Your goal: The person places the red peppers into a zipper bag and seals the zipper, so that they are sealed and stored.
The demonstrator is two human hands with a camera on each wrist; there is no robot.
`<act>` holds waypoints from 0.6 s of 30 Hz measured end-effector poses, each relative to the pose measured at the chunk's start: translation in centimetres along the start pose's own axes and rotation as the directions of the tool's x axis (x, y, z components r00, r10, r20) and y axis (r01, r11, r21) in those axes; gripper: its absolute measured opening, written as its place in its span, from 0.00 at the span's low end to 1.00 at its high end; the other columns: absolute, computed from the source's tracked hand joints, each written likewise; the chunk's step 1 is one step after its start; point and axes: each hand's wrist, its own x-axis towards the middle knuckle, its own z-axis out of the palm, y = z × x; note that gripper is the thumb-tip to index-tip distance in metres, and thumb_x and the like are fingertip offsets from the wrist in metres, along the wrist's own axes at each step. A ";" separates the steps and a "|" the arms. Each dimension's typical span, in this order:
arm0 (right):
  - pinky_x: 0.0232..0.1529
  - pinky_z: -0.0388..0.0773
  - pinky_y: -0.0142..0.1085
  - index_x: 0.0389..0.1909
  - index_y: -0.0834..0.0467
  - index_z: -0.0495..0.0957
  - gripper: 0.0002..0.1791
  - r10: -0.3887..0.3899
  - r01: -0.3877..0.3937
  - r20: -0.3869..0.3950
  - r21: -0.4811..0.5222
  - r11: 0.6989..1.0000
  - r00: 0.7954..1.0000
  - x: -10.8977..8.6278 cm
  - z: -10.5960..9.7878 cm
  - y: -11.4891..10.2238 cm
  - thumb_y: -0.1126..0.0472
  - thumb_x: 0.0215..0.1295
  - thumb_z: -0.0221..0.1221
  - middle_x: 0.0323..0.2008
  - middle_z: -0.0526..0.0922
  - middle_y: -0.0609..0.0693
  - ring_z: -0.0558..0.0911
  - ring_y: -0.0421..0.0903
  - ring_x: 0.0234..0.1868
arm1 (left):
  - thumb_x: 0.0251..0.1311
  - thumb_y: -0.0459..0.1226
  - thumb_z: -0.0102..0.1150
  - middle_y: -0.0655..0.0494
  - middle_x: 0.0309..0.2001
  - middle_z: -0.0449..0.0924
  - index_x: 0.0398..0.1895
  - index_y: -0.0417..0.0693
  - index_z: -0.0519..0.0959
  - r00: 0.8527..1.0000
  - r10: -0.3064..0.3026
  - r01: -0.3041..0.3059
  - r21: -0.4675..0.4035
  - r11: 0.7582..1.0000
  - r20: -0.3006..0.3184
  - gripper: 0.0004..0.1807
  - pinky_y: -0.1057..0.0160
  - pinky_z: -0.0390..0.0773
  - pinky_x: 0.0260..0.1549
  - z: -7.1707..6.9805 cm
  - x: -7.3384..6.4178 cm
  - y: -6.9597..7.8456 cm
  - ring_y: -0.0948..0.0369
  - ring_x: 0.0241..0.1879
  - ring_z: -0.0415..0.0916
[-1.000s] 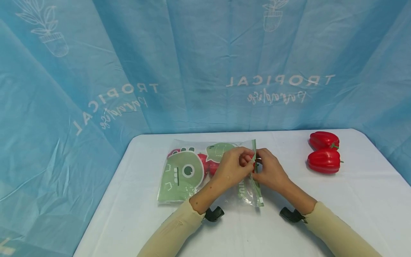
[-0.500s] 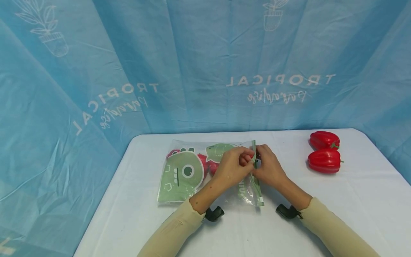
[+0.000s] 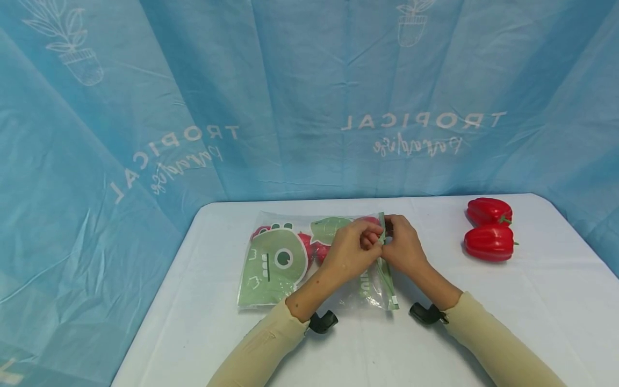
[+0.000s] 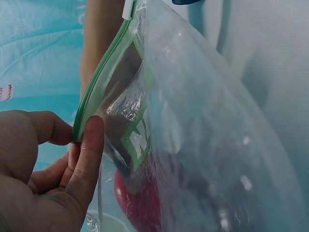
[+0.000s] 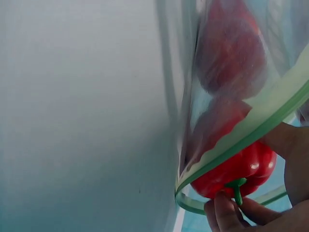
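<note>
A clear zip bag [image 3: 271, 269] with green monster prints lies on the table, its mouth toward the right. Red bell peppers [image 3: 307, 244] show through its plastic. My left hand [image 3: 349, 250] pinches the green zip edge [image 4: 91, 89] between thumb and fingers. At the mouth is my right hand [image 3: 405, 246], its fingers and thumb around the stem end of a red bell pepper [image 5: 246, 166]. That pepper is mostly inside the bag, green stem facing out. In the head view the hands and bag edge hide most of it.
Two more red bell peppers [image 3: 489, 242] lie close together at the table's back right. The white tablecloth [image 3: 193, 333] reaches the blue printed curtain [image 3: 309, 107] behind and at the sides.
My right hand has shifted a little left and away from me at the bag's mouth, and the pepper has gone farther into the bag. My left hand stays at the edge.
</note>
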 end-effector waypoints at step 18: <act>0.45 0.82 0.50 0.51 0.71 0.78 0.23 0.085 -0.084 0.013 -0.045 0.995 0.996 0.3 0.2 -0.1 0.63 0.56 0.68 0.45 0.83 0.65 0.83 0.57 0.43 | 0.60 0.27 0.65 0.56 0.36 0.84 0.49 0.39 0.86 0.999 -0.016 0.017 -0.025 1.000 0.033 0.14 0.73 0.82 0.34 0.1 0.1 -0.2 0.70 0.32 0.78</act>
